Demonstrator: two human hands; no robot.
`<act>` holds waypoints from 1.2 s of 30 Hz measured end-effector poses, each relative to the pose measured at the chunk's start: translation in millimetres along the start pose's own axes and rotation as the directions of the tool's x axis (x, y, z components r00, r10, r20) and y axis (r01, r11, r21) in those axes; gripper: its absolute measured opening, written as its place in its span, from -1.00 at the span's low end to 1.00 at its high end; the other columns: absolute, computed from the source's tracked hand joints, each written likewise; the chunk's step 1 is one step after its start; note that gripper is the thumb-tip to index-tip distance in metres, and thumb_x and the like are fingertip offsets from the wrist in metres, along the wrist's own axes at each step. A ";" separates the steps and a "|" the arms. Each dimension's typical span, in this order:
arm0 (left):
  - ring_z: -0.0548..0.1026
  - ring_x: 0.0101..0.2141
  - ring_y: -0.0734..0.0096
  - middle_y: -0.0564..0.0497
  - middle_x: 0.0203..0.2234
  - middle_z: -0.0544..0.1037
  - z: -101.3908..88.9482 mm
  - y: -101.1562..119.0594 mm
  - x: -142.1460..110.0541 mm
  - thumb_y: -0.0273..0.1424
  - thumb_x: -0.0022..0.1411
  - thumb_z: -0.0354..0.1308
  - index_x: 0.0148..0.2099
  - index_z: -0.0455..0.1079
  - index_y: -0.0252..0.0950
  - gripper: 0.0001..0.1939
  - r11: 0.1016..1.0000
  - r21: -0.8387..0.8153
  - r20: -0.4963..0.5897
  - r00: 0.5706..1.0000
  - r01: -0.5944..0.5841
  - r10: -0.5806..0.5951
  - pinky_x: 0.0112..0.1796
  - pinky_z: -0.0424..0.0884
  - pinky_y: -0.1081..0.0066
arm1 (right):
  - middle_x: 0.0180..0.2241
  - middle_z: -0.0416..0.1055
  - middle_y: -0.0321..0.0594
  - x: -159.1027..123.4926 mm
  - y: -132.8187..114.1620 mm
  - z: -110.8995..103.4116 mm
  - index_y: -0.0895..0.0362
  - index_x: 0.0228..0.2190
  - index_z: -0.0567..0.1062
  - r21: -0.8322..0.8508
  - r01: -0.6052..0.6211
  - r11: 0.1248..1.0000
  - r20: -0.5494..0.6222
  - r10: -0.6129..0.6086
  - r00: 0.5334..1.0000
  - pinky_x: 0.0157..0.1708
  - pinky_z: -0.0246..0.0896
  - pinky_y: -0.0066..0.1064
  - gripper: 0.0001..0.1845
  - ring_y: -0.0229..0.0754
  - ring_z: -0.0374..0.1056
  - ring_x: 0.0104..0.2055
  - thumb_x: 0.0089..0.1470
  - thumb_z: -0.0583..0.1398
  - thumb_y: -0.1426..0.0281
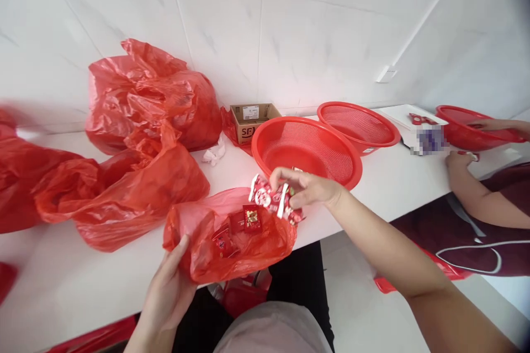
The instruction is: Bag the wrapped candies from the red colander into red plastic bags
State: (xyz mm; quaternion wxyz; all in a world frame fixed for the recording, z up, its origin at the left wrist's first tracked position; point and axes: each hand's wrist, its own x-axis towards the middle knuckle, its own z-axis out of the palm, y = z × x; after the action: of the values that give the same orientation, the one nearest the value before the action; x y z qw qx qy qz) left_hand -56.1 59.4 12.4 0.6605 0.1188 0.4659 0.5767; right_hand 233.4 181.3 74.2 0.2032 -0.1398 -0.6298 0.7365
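Note:
My left hand (171, 276) grips the near left edge of an open red plastic bag (223, 276), thumb over the rim. Several small red packets (252, 219) lie inside it. Above the bag's right side, my right hand (308, 187) is closed on red-and-white snack packets (271, 198), held between thumb and fingers. Just behind that hand stands a red plastic basket (265, 146) with perforated walls; a small pale item near its front is partly hidden by my fingers.
Full red plastic bags (153, 99) crowd the left. A cardboard box (255, 116) and crumpled white tissue (214, 151) lie behind. A second red basket (358, 124) stands right. Further right, a co-worker's hand (486, 124) reaches into another red basket (459, 132), beside a white tray (408, 116).

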 end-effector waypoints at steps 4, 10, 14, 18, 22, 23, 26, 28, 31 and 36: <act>0.55 0.04 0.09 -0.07 0.03 0.60 -3.4 1.1 -1.5 -0.33 0.24 0.26 0.21 0.41 -0.08 -0.52 0.999 -0.040 0.019 1.000 0.009 -0.008 -0.10 0.58 0.34 | -0.02 0.41 -0.15 31.1 29.5 28.1 0.05 0.08 0.36 -0.131 -0.168 0.977 0.063 0.178 0.982 -0.21 0.39 -0.44 -0.47 -0.23 0.43 -0.12 0.10 0.34 0.32; 0.55 0.03 0.14 -0.04 0.07 0.57 -2.7 6.7 -10.1 -0.30 0.24 0.25 0.21 0.41 -0.04 -0.53 0.999 -0.023 0.007 0.999 -0.045 0.045 -0.13 0.58 0.39 | -0.02 0.45 -0.09 38.9 46.8 26.8 0.12 0.12 0.42 -0.319 -0.322 0.891 -0.330 0.213 0.919 -0.18 0.41 -0.34 -0.50 -0.14 0.42 -0.07 0.16 0.27 0.30; 0.59 -0.04 0.16 -0.07 0.05 0.59 -3.0 5.8 -8.8 -0.29 0.23 0.27 0.19 0.43 -0.09 -0.54 0.999 -0.008 0.007 0.999 -0.047 0.047 -0.21 0.60 0.43 | -0.16 0.50 -0.09 34.3 52.4 26.3 0.23 0.04 0.47 -0.148 -0.336 0.930 -0.354 0.268 0.896 -0.32 0.46 -0.39 -0.57 -0.21 0.46 -0.26 0.20 0.23 0.27; 0.62 -0.11 0.22 -0.07 0.04 0.59 -8.4 3.0 -3.7 -0.34 0.23 0.27 0.21 0.40 -0.13 -0.51 0.997 -0.005 0.012 0.997 -0.077 0.078 -0.24 0.60 0.45 | -0.04 0.48 0.04 33.3 57.6 33.6 0.25 0.05 0.47 -0.054 -0.370 0.928 -0.373 0.325 0.869 -0.35 0.51 -0.40 -0.61 -0.16 0.54 -0.20 0.25 0.18 0.31; 0.61 -0.08 0.19 -0.09 0.03 0.60 -13.2 2.0 -2.2 -0.38 0.24 0.26 0.22 0.41 -0.14 -0.51 0.997 -0.036 -0.004 0.998 -0.062 0.062 -0.19 0.59 0.43 | 0.04 0.47 0.04 27.0 41.6 39.7 0.18 0.04 0.47 -0.104 -0.326 0.940 -0.406 0.259 0.876 -0.35 0.52 -0.42 -0.64 -0.15 0.56 -0.17 0.28 0.15 0.30; 0.61 -0.06 0.17 -0.10 0.03 0.60 -14.0 1.8 -2.4 -0.38 0.23 0.26 0.22 0.41 -0.14 -0.51 0.997 -0.042 -0.008 0.998 -0.057 0.057 -0.17 0.59 0.41 | 0.02 0.49 0.02 23.6 33.3 38.4 0.16 0.02 0.48 -0.125 -0.292 0.948 -0.396 0.222 0.891 -0.34 0.52 -0.41 -0.65 -0.14 0.56 -0.17 0.28 0.15 0.28; 0.60 -0.05 0.14 -0.12 0.03 0.59 -15.6 1.0 -3.2 -0.38 0.21 0.29 0.23 0.39 -0.15 -0.47 0.998 -0.050 -0.012 0.999 -0.047 0.046 -0.14 0.59 0.38 | -0.07 0.54 -0.06 9.7 5.1 20.5 0.12 -0.06 0.51 -0.252 -0.204 0.946 -0.457 0.069 0.887 -0.31 0.51 -0.38 -0.69 -0.15 0.55 -0.18 0.24 0.19 0.22; 0.61 -0.06 0.16 -0.13 0.04 0.59 -16.7 0.2 -3.3 -0.38 0.19 0.31 0.24 0.38 -0.16 -0.44 0.998 -0.043 -0.009 0.999 -0.048 0.048 -0.14 0.59 0.39 | -0.06 0.53 -0.06 -1.1 -9.5 -4.0 0.09 -0.06 0.51 -0.405 -0.255 0.878 -0.579 -0.030 0.815 -0.28 0.49 -0.35 -0.69 -0.15 0.52 -0.18 0.22 0.20 0.22; 0.63 -0.10 0.19 -0.12 0.03 0.60 -18.4 -0.5 -3.0 -0.39 0.20 0.29 0.25 0.37 -0.16 -0.44 0.998 -0.020 0.000 0.998 -0.057 0.057 -0.17 0.59 0.42 | 0.12 0.38 0.05 -15.9 -17.4 -46.8 0.03 0.17 0.36 -0.574 -0.615 0.541 -0.713 0.039 0.700 -0.22 0.43 -0.25 -0.45 -0.06 0.48 -0.14 0.16 0.25 0.25; 0.61 -0.07 0.11 -0.10 0.00 0.62 -17.0 0.5 -2.5 -0.41 0.19 0.29 0.24 0.39 -0.13 -0.45 0.999 0.003 -0.037 0.998 -0.046 0.046 -0.17 0.61 0.38 | 0.14 0.30 0.12 -26.0 -1.7 -77.5 0.01 0.23 0.31 -0.577 -0.811 0.094 -0.749 0.334 0.572 -0.18 0.34 -0.14 -0.10 0.19 0.43 -0.03 -0.16 0.41 0.38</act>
State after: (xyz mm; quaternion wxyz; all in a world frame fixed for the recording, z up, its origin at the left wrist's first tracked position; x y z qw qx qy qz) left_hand -69.0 51.0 4.8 0.6382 0.1198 0.4757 0.5933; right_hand 292.2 236.7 61.6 -0.0908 -0.6269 -0.7379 0.2330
